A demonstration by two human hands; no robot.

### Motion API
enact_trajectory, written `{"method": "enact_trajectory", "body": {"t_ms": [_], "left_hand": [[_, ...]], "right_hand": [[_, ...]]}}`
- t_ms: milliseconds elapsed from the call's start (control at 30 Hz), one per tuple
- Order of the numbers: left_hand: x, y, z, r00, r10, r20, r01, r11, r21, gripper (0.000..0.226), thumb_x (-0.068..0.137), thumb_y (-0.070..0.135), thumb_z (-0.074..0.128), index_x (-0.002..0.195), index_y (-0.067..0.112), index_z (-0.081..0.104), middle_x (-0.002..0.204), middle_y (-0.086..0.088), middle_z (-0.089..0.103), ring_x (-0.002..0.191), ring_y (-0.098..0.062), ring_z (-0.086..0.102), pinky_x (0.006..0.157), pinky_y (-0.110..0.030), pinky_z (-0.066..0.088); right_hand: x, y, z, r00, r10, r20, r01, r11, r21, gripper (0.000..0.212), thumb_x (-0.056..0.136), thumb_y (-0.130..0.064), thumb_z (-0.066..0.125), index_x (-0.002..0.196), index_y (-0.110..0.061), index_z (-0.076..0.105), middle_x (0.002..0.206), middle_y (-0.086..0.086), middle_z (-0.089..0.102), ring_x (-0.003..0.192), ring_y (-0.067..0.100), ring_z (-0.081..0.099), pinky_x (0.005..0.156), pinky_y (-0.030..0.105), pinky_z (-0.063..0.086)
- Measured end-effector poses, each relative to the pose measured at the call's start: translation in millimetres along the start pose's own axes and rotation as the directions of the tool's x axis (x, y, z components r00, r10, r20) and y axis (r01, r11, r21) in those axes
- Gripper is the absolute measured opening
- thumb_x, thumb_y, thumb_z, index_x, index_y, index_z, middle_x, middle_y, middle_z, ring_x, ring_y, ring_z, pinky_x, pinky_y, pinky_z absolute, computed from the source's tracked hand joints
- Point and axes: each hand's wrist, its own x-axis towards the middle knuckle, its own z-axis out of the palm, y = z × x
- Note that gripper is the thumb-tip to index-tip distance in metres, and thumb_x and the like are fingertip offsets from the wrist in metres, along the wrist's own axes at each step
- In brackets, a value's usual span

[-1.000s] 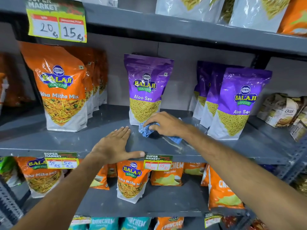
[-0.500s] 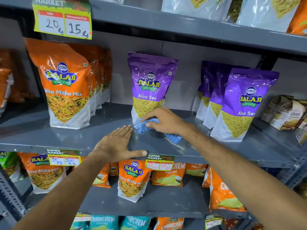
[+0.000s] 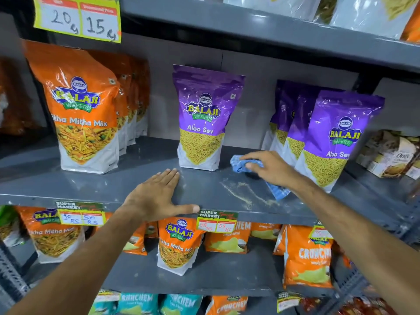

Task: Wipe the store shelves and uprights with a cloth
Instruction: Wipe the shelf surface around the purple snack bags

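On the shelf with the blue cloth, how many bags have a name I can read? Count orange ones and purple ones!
Orange Tikha Mitha Mix bag: 1
Purple Aloo Sev bags: 2, the middle one and the right one
Total: 3
The bags behind these hide their names.

Painted metal, shiny plastic, soft cloth
Matt grey shelf [image 3: 113,185] streaked with dusty crumbs; glossy crinkled pouches [image 3: 204,114]; blue checked woven cloth [image 3: 241,163].

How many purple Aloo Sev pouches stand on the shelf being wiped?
4 visible: one purple Aloo Sev pouch alone at centre, and a row of three at right, front one, with two behind it. More may be hidden.
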Motion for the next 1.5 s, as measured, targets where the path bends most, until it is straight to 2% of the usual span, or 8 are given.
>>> {"method": "enact_trajectory", "body": {"t_ms": [200, 467, 600, 833, 1133, 1233, 1367, 1500], "left_hand": [[1.1, -1.0, -0.4, 1.000, 0.003, 0.008, -0.003, 1.000, 0.005, 0.134, 0.071, 0.106, 0.026, 0.166, 0.016, -0.001, 0.176, 0.003, -0.002, 0.161, -0.012, -0.001, 0.129, -0.032, 0.000], [0.3, 0.7, -2.0, 0.999, -0.009, 0.041, 0.009, 1.000, 0.007, 0.135, 0.069, 0.107, 0.023, 0.166, 0.017, -0.004, 0.176, 0.003, -0.005, 0.161, -0.013, -0.001, 0.127, -0.031, -0.002], [0.2, 1.8, -0.8, 0.999, -0.010, 0.034, 0.010, 1.000, 0.005, 0.135, 0.069, 0.107, 0.022, 0.166, 0.017, -0.004, 0.176, 0.003, -0.005, 0.161, -0.014, -0.001, 0.125, -0.031, -0.002], [3.2, 0.2, -1.5, 0.999, -0.012, 0.030, 0.011, 1.000, 0.021, 0.131, 0.072, 0.104, 0.025, 0.166, 0.017, -0.003, 0.176, 0.003, -0.004, 0.161, -0.014, 0.000, 0.121, -0.029, -0.004], [1.2, -0.5, 0.3, 1.000, -0.005, 0.019, 0.005, 1.000, 0.013, 0.134, 0.070, 0.106, 0.025, 0.166, 0.017, -0.002, 0.176, 0.003, -0.003, 0.161, -0.012, -0.001, 0.123, -0.028, -0.004], [3.1, -1.3, 1.2, 1.000, 0.001, 0.003, -0.001, 1.000, 0.024, 0.135, 0.069, 0.107, 0.022, 0.166, 0.017, -0.002, 0.176, 0.003, -0.003, 0.161, -0.012, -0.002, 0.123, -0.028, -0.004], [4.2, -1.6, 1.2, 1.000, 0.005, 0.012, -0.005, 0.999, 0.036, 0.133, 0.071, 0.105, 0.024, 0.166, 0.016, -0.002, 0.175, 0.003, -0.004, 0.161, -0.013, -0.001, 0.121, -0.028, -0.005], [4.6, -2.6, 0.2, 1.000, 0.003, 0.019, -0.003, 1.000, 0.027, 0.133, 0.070, 0.106, 0.024, 0.166, 0.017, -0.002, 0.176, 0.003, -0.003, 0.161, -0.012, -0.001, 0.121, -0.028, -0.004]], "right_hand": [[0.9, 29.0, 49.2, 0.971, 0.191, 0.146, -0.202, 0.978, 0.061, 0.043, 0.105, -0.050, 0.041, 0.148, -0.046, 0.043, 0.164, -0.012, 0.030, 0.150, 0.014, 0.030, 0.119, 0.037, 0.025], [-38.5, -20.8, 62.5, 0.987, -0.044, 0.155, 0.010, 0.977, 0.213, 0.029, 0.103, -0.043, 0.052, 0.130, -0.047, 0.061, 0.138, -0.015, 0.063, 0.127, 0.008, 0.058, 0.106, 0.037, 0.046], [-61.9, -14.8, 48.6, 0.988, 0.141, -0.064, -0.093, 0.871, 0.483, 0.021, 0.103, -0.039, 0.048, 0.112, -0.055, 0.058, 0.112, -0.029, 0.064, 0.102, -0.019, 0.058, 0.088, 0.013, 0.042], [-26.4, 13.3, 51.5, 0.972, 0.211, 0.101, -0.211, 0.977, -0.014, 0.042, 0.108, -0.045, 0.036, 0.149, -0.043, 0.041, 0.163, -0.010, 0.033, 0.148, 0.017, 0.033, 0.116, 0.039, 0.029], [-68.0, -41.6, 65.4, 0.975, -0.133, 0.175, 0.103, 0.980, 0.170, 0.031, 0.106, -0.034, 0.049, 0.133, -0.043, 0.061, 0.143, -0.027, 0.053, 0.134, -0.005, 0.046, 0.107, 0.028, 0.040], [-89.4, -20.2, 57.0, 0.991, -0.053, 0.123, 0.007, 0.939, 0.345, 0.027, 0.104, -0.037, 0.051, 0.125, -0.050, 0.062, 0.136, -0.023, 0.062, 0.130, -0.006, 0.052, 0.111, 0.025, 0.039], [-65.5, 20.3, 53.4, 0.992, 0.118, 0.037, -0.122, 0.985, 0.119, 0.034, 0.106, -0.045, 0.043, 0.138, -0.053, 0.050, 0.154, -0.015, 0.047, 0.144, 0.006, 0.040, 0.120, 0.042, 0.032], [-17.3, 11.6, 59.5, 0.982, 0.173, 0.081, -0.171, 0.985, -0.028, 0.042, 0.108, -0.041, 0.038, 0.150, -0.041, 0.043, 0.163, -0.010, 0.034, 0.148, 0.016, 0.034, 0.115, 0.037, 0.029]]}}
